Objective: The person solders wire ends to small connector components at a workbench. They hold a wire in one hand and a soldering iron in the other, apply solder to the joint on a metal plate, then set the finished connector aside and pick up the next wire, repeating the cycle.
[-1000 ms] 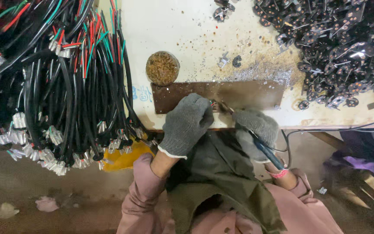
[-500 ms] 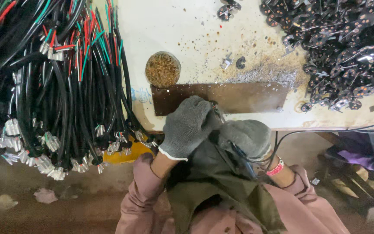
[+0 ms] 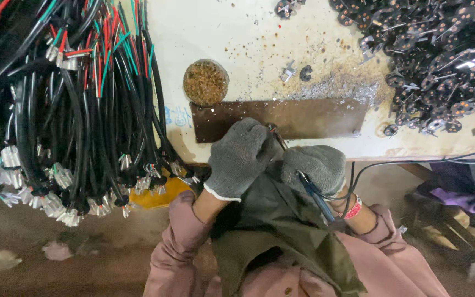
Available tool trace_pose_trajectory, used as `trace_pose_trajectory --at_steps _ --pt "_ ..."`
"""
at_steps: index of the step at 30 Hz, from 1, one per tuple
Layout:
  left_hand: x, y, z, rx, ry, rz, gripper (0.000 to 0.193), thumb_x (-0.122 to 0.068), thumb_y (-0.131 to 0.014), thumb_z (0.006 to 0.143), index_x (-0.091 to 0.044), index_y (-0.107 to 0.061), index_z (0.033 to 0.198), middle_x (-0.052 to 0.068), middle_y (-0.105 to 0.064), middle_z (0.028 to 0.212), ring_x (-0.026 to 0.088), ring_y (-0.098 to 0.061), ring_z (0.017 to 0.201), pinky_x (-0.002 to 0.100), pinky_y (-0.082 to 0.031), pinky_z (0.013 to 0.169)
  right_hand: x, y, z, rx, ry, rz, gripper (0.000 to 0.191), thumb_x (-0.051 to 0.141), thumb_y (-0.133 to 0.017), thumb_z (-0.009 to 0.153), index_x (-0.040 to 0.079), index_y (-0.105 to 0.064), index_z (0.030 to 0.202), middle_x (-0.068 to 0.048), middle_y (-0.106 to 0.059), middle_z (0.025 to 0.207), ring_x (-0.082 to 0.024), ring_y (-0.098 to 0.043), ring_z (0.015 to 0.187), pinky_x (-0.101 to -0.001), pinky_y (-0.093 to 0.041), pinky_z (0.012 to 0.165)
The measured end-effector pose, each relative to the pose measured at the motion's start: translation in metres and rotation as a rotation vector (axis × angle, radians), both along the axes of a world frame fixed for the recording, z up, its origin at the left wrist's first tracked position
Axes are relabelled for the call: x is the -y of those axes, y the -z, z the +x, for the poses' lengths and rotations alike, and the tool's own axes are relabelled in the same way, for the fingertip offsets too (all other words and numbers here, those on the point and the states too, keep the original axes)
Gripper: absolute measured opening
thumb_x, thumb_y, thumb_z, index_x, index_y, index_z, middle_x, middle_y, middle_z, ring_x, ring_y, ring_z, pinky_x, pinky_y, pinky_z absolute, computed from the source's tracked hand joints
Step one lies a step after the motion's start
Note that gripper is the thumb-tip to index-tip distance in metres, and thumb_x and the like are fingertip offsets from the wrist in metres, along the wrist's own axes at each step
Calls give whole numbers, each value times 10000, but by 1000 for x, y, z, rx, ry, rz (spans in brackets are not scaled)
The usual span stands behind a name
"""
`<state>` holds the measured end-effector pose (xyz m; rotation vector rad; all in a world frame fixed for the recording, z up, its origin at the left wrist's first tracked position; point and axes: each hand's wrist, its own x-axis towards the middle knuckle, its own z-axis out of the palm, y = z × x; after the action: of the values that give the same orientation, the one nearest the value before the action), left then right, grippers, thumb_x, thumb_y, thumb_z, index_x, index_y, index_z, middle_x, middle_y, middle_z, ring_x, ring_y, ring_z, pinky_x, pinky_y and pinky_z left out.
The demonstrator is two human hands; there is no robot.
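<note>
- The left hand [image 3: 240, 159], in a grey knit glove, is seen curled closed at the near edge of the workbench [image 3: 237, 38]; something small appears to be pinched under its fingers, but what it is cannot be told.
- The right hand [image 3: 317, 168], gloved alike, is closed around a blue-handled tool [image 3: 311, 192], whose handle runs back toward the wrist while its tip points to the left hand's fingers.
- The two hands are held just beside each other, over a dark green apron [image 3: 276, 225].
- A brown metal plate [image 3: 287, 118] is fixed on the bench directly beyond the hands.
- A round container of small brass-coloured bits [image 3: 205, 82] is set at the plate's far left corner.
- Two loose metal pieces [image 3: 297, 71] are found beyond the plate, among grit.
- A heap of dark metal parts [image 3: 435, 60] is piled at the right of the bench.
- Bundles of black, red and green wires [image 3: 78, 110] with terminal ends are hung at the left.
</note>
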<state>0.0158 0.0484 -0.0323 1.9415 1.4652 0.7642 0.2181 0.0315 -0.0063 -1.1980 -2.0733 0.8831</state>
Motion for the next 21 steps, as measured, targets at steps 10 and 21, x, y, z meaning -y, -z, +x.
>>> trace_pose_trajectory --at_steps 10,21 --pt "-6 -6 3 -4 30 -114 130 -190 -709 874 -119 -619 936 85 -586 927 300 -646 866 427 -532 661 12 16 4 -104 50 37 340 24 -797 830 66 -643 1130 -40 -687 796 -234 -693 670 -340 -545 613" --pt "-4 -4 3 4 11 -68 170 -197 -735 863 -119 -613 951 89 -583 929 303 -643 859 430 -523 649 21 26 19 -50 62 58 344 97 -813 797 58 -673 1108 -121 -727 945 -318 -727 809 -398 -562 702"
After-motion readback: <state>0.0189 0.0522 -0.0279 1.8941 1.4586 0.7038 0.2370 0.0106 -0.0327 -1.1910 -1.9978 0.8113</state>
